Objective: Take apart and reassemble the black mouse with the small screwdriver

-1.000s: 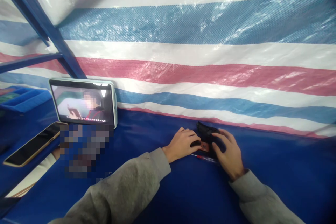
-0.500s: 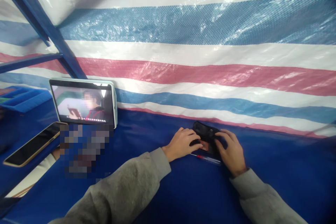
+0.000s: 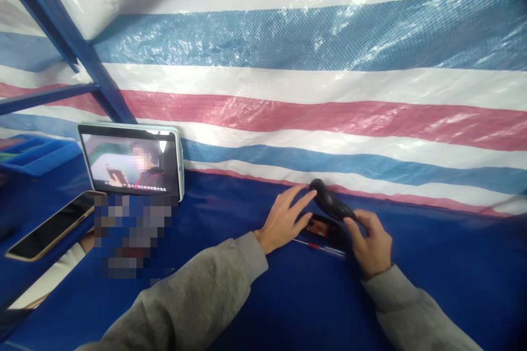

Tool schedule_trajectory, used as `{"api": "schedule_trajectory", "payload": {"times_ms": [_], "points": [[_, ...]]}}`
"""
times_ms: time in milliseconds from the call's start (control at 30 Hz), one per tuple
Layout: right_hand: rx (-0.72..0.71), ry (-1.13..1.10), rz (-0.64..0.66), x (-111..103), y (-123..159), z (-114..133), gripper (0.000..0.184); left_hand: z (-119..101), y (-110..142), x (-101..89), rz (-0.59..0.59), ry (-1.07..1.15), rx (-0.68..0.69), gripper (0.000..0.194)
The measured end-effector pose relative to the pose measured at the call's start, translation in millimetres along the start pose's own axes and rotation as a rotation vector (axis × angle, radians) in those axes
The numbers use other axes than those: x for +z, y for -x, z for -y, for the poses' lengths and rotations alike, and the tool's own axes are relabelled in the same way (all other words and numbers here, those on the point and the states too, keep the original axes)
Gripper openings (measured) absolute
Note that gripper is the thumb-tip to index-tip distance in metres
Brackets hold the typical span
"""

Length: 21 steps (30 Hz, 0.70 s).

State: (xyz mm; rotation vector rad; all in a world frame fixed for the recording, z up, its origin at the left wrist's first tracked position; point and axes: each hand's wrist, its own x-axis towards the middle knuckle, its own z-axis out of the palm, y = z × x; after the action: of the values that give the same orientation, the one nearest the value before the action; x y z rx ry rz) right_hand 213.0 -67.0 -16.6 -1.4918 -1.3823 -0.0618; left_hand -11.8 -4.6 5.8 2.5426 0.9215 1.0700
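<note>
Pinched between the thumb and fingers of my right hand (image 3: 373, 242) is a curved, glossy black piece (image 3: 331, 202), raised at a slant. My left hand (image 3: 284, 216) is open, its fingers spread. Its fingertips reach the far left end of the black piece; whether they press on it I cannot tell. Below the piece, on the blue tabletop (image 3: 263, 296), lies a flat dark part (image 3: 323, 226) with a reddish-brown patch, close to my left thumb. Just in front of that part rests a thin screwdriver (image 3: 325, 249) with a red and clear handle.
A tablet (image 3: 129, 159) playing a video stands at the left. Nearby are a phone (image 3: 55, 225) and a blue compartment tray (image 3: 45, 156). Part of another person's pale sleeve (image 3: 49, 277) shows at lower left. A striped tarp (image 3: 288, 82) hangs behind the table.
My right hand has lifted and tilted the black piece away from the flat dark part, uncovering more of it. My left fingers have straightened and spread. The screwdriver stays in place.
</note>
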Motion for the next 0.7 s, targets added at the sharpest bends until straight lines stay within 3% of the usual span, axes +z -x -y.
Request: {"api": "schedule_trajectory", "payload": {"times_ms": [233, 467, 567, 633, 700], "points": [[0.167, -0.218, 0.057, -7, -5, 15, 0.039, 6, -2, 2.4, -0.031, 0.063, 0.141, 0.069], [0.226, -0.313, 0.107, -7, -6, 8, 0.035, 9, -2, 4.6, -0.052, 0.132, 0.188, 0.059], [0.109, -0.207, 0.088, -6, -6, 6, 0.03, 8, -2, 3.8, -0.051, 0.148, 0.158, 0.056], [-0.054, -0.124, 0.122, -7, -6, 7, 0.031, 7, -3, 2.9, -0.011, 0.144, 0.137, 0.055], [-0.256, -0.039, 0.204, -9, -7, 9, 0.044, 7, -3, 2.2, 0.03, 0.152, 0.133, 0.056]]}}
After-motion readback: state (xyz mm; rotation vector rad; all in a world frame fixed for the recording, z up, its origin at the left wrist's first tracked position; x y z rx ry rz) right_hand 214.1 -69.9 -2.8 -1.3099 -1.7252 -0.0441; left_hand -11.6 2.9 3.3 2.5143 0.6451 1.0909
